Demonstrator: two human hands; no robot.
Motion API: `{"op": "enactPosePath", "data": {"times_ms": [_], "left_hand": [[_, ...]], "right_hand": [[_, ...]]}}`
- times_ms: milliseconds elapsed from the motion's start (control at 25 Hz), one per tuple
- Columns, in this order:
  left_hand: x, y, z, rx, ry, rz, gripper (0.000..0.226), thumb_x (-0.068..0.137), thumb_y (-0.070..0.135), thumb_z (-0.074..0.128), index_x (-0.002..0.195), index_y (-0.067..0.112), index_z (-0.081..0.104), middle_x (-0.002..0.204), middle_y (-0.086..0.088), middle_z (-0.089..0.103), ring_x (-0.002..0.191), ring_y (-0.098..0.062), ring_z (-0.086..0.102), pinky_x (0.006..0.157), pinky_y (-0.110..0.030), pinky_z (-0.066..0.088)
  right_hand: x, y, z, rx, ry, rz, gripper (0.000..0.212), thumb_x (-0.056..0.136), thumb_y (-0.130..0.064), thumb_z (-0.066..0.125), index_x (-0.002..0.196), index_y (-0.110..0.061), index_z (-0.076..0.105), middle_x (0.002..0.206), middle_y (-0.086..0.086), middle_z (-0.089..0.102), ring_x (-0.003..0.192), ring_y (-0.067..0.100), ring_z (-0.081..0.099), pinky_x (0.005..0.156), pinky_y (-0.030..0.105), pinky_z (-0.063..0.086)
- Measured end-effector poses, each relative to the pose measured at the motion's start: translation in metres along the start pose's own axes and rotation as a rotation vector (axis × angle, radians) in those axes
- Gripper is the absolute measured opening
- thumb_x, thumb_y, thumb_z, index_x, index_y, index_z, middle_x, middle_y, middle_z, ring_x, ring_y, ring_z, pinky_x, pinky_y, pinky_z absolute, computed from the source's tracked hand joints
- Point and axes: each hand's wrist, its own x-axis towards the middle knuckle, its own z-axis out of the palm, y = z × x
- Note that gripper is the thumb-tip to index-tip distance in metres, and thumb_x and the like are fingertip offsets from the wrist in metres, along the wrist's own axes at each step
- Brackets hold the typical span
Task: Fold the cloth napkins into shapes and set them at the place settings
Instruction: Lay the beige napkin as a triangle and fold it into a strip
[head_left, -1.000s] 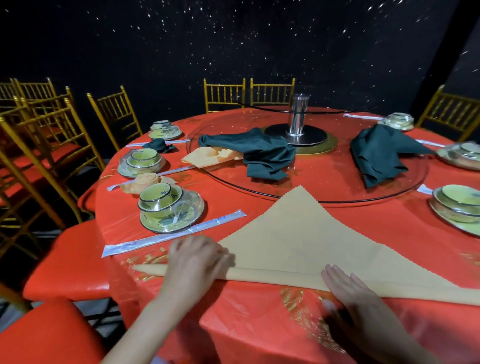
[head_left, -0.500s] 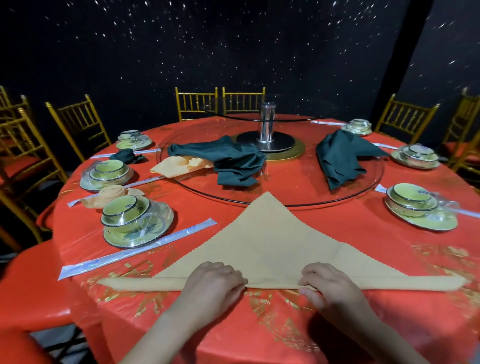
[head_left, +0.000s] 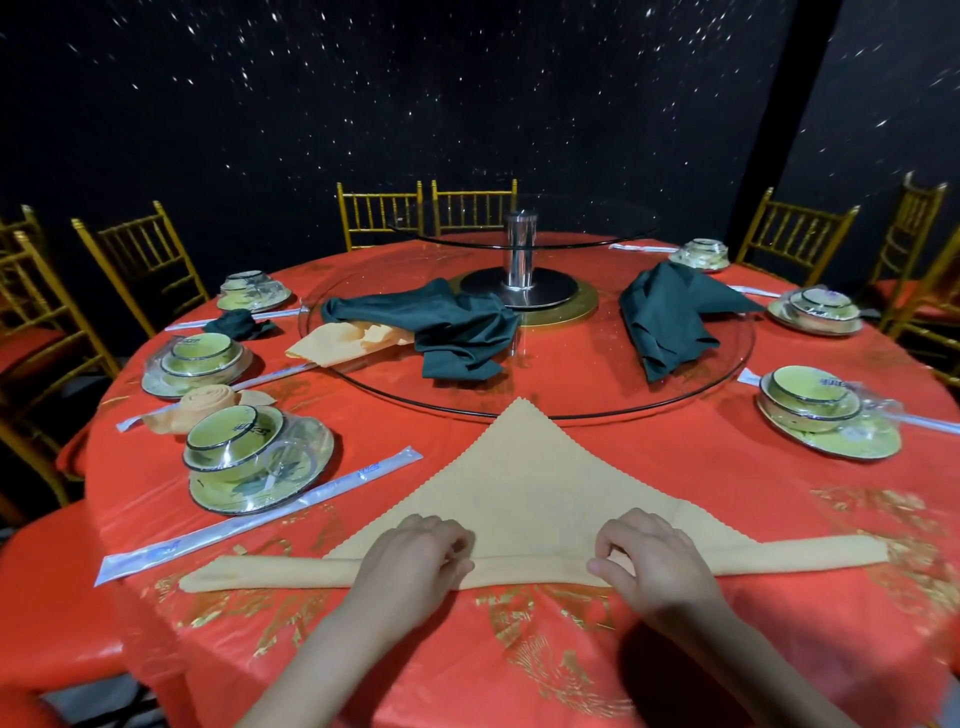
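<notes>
Eyeing the tan napkin (head_left: 524, 488): matt woven cloth, looking a bit nubbly, with zigzag-cut edges. Getting thin glossy plastic film off the red table cover (head_left: 675, 467), crinkling and catching the light, gold print on top. Seeing clear smooth glass for the turntable (head_left: 571, 395) and polished shiny metal for the centre post (head_left: 519, 249). Reading the dark green napkins (head_left: 457, 332) as soft matt cloth too. Noticing glossy glazed ceramic on the green bowl set (head_left: 234, 441), wrapped in clear crinkly plastic. Pegging the chopstick sleeve (head_left: 260, 514) as shiny plastic wrapper. Spotting a gold semi-gloss finish on the chairs (head_left: 140, 260).
</notes>
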Motion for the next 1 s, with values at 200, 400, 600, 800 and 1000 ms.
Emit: {"op": "enactPosePath", "data": {"times_ms": [200, 400, 600, 800, 1000], "left_hand": [[0.01, 0.035, 0.014, -0.026, 0.17, 0.16, 0.03, 0.089, 0.032, 0.04, 0.109, 0.026, 0.061, 0.11, 0.01, 0.061, 0.105, -0.013, 0.054, 0.086, -0.028, 0.045], [0.011, 0.109, 0.056, 0.079, -0.057, 0.129, 0.058, 0.076, 0.047, 0.039, 0.111, 0.014, 0.069, 0.115, 0.0, 0.068, 0.109, -0.013, 0.063, 0.088, -0.032, 0.053], [0.004, 0.106, 0.071, 0.197, -0.028, 0.069, 0.069, 0.075, 0.053, 0.041, 0.118, 0.004, 0.065, 0.123, -0.01, 0.063, 0.115, -0.022, 0.06, 0.103, -0.039, 0.02], [0.006, 0.106, 0.073, 0.233, 0.036, 0.049, 0.07, 0.076, 0.054, 0.041, 0.119, 0.003, 0.065, 0.123, -0.012, 0.063, 0.114, -0.024, 0.06, 0.099, -0.04, 0.026], [0.008, 0.105, 0.078, 0.235, 0.07, 0.05, 0.071, 0.075, 0.054, 0.039, 0.117, 0.003, 0.066, 0.122, -0.012, 0.063, 0.112, -0.025, 0.061, 0.097, -0.039, 0.026]], "right_hand": [[0.001, -0.001, 0.0, 0.078, -0.028, 0.043, 0.038, 0.074, -0.062, 0.042, 0.085, -0.031, 0.06, 0.09, -0.015, 0.049, 0.093, 0.006, 0.043, 0.078, 0.025, 0.028], [0.002, 0.0, 0.003, 0.113, -0.005, 0.014, 0.042, 0.069, -0.058, 0.034, 0.082, -0.03, 0.063, 0.085, -0.014, 0.05, 0.093, 0.015, 0.054, 0.083, 0.031, 0.042], [-0.024, 0.024, 0.003, -0.046, 0.014, -0.045, 0.047, 0.1, -0.042, 0.02, 0.117, -0.026, 0.06, 0.119, -0.004, 0.065, 0.109, 0.016, 0.062, 0.094, 0.03, 0.046], [-0.036, 0.057, -0.009, -0.216, -0.115, -0.015, 0.077, 0.089, -0.064, -0.006, 0.146, -0.027, 0.03, 0.151, 0.006, 0.034, 0.138, 0.027, 0.032, 0.109, 0.043, 0.029], [-0.044, 0.08, -0.028, -0.282, -0.134, 0.104, 0.087, 0.091, -0.064, -0.004, 0.138, -0.008, 0.042, 0.141, 0.013, 0.046, 0.127, 0.029, 0.046, 0.097, 0.042, 0.043]]}}
